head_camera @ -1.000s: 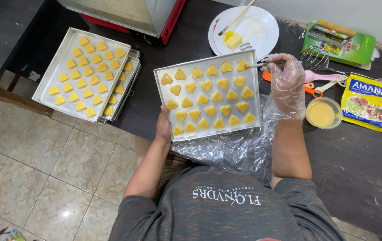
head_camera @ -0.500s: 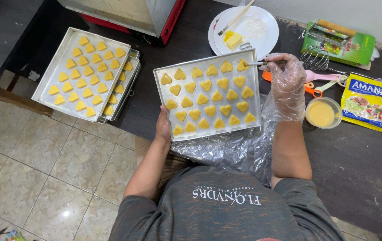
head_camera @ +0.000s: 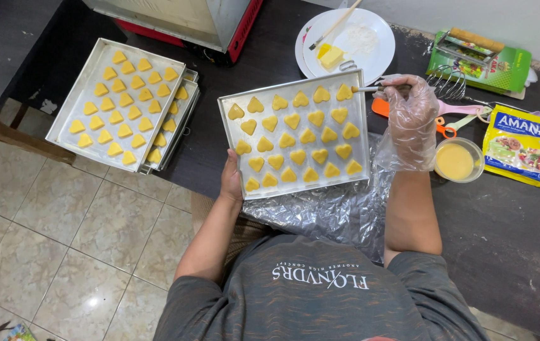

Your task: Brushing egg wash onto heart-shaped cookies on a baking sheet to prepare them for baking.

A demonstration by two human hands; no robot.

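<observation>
At the tray's near-left edge, the bare left hand [head_camera: 231, 180] grips the metal baking tray [head_camera: 363, 145] of heart-shaped cookies [head_camera: 298, 137]. The right hand [head_camera: 410, 123] (gloved in clear plastic) pinches a small brush [head_camera: 371, 88] over the tray's far corner. A bowl of yellow liquid [head_camera: 455, 160] sits just beside it.

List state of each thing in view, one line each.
left hand: bare, gripping tray edge
right hand: in clear plastic glove, holding brush
brush: tip over top-right cookie
tray: filled with heart cookies
stacked trays: filled, set aside
small bowl: holds yellow liquid
white plate: holds butter piece, utensil
</observation>
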